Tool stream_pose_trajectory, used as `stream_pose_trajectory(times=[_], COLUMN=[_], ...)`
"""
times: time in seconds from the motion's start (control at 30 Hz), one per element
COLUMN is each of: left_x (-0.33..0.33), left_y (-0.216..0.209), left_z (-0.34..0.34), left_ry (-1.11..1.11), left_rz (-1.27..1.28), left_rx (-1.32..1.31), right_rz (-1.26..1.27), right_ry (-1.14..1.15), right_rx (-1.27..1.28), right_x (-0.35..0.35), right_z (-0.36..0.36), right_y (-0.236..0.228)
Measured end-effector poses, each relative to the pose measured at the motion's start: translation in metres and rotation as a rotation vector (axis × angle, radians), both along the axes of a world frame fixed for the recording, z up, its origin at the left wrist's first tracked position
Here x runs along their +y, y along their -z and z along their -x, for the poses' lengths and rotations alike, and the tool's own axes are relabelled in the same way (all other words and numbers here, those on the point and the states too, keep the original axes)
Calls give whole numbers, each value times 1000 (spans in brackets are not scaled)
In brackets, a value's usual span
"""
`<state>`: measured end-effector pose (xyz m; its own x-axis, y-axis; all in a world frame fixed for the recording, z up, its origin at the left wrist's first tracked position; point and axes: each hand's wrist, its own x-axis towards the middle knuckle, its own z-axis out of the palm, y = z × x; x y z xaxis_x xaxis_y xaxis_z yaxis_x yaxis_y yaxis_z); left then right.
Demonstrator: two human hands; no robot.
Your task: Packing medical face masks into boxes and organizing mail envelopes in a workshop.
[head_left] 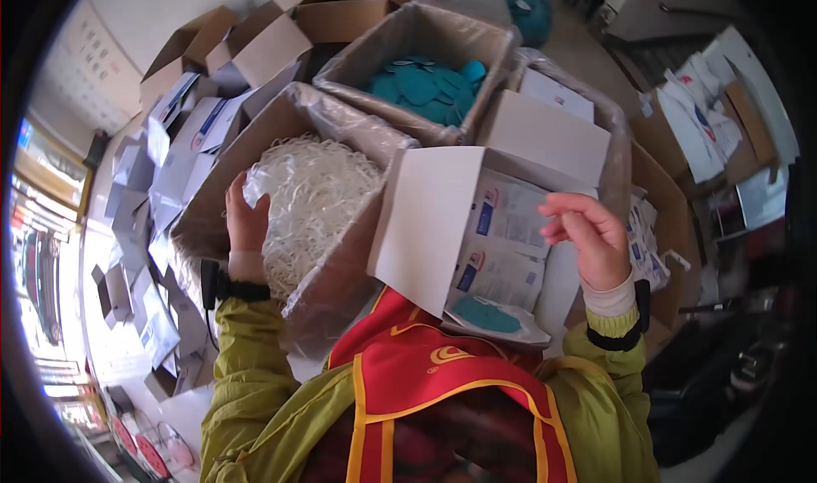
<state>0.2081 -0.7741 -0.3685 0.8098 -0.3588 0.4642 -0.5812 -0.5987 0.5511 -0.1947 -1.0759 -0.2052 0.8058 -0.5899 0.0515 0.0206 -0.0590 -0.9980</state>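
Observation:
My left hand is raised over the near left side of a plastic-lined carton full of tangled thin white straps. Its thumb and fingers are apart with nothing between them. On the right, my right hand hovers above the right side of an open white box, fingers loosely bent and no object visible in them. Inside that box lie flat white printed packets. A teal oval pad rests on a white piece at the box's near end, close to my red apron.
Behind stands a lined carton of teal pads. Another white box sits in a lined carton at right, with more packets beyond. Piled white boxes fill the left; brown cartons stand at the back.

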Motion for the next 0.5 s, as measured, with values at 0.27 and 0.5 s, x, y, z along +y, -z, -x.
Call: stream_pose_trajectory(times=[0.27,0.5], left_x=[-122,-164], left_y=[-13,-17], left_z=[198,253], left_ry=[711,839], left_rz=[138,103], left_rx=[587,637], right_rz=[38,-77], right_ry=[583,227], right_rx=[28,85], right_x=[-11,22], right_z=[174,114], right_y=[123,140])
